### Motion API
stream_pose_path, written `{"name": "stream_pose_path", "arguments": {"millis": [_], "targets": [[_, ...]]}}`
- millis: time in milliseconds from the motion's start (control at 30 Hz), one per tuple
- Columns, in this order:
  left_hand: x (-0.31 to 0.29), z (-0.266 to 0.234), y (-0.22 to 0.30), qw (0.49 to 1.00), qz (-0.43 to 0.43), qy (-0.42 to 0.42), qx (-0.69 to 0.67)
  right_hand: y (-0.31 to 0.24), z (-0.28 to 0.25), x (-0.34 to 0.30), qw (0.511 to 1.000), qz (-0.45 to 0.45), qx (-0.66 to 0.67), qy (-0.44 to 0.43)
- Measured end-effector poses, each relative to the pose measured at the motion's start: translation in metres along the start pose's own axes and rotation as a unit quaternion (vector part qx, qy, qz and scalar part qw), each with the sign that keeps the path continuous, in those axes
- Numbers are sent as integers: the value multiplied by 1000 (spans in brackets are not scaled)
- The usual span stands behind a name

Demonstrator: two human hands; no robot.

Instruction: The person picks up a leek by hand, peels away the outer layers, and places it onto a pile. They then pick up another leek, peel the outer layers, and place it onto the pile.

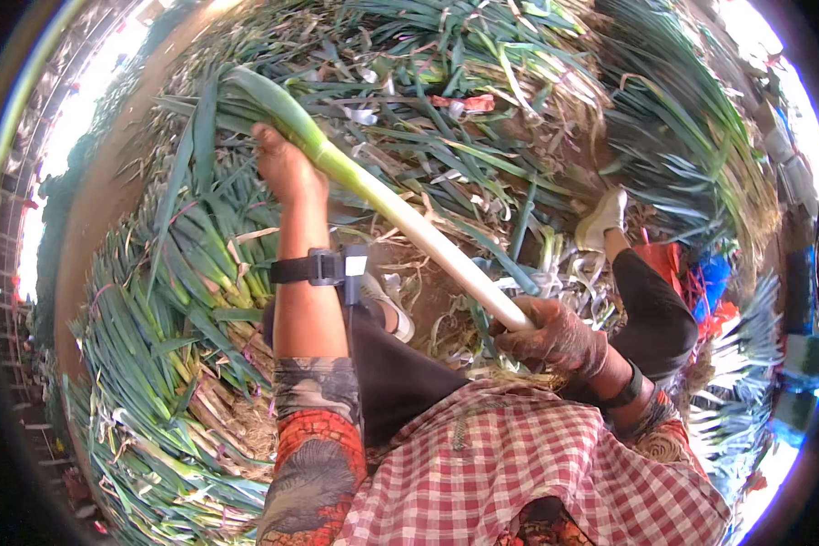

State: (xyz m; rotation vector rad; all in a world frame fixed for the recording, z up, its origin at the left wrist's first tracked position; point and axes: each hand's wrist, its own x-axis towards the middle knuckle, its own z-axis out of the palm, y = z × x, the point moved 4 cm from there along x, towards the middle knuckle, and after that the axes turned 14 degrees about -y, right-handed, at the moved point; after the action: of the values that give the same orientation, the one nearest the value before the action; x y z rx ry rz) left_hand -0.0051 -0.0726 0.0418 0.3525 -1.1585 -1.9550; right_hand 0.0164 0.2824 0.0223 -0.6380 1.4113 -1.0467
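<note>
A long leek (419,234), green at its leafy top and white down the shank, slants across the space above my lap. My bare left hand (291,168) is closed around the green upper part, just where the leaves begin to fan out. At the lower end, my right hand (552,337) is closed on the white base and wears a thin, dirty glove. Its fingers hide the root tip. The leaves (207,136) bend away and hang down on the far left side of my left hand.
Bundles of leeks (146,341), some tied with pinkish bands, lie to my left. A large heap (673,118) of leeks is at the far right. Loose leaves and peelings (464,173) litter the ground ahead. A red container (660,264) and blue plastic (712,278) are beside my right knee.
</note>
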Motion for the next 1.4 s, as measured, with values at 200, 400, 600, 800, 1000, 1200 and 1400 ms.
{"name": "stream_pose_path", "arguments": {"millis": [200,400,600,800,1000,1200,1400], "targets": [[39,-89,15,967,71,-83,230,-6,-23,-49,993,-17,111,41],[-1,-24,-9,889,-147,-71,428,5,-53,-54,963,-158,213,39],[-158,106,-88,572,-199,-702,376,7,-54,-31,911,-209,347,82],[-295,161,-86,521,-375,-733,226,25,-75,-29,843,-293,447,50],[-276,156,-34,577,-277,-643,419,22,-84,-105,846,-312,306,306],[-298,179,-30,464,-22,-764,447,19,-66,-210,720,-436,301,449],[-319,224,-32,452,20,-803,388,71,-65,-347,479,-512,168,693]]}}
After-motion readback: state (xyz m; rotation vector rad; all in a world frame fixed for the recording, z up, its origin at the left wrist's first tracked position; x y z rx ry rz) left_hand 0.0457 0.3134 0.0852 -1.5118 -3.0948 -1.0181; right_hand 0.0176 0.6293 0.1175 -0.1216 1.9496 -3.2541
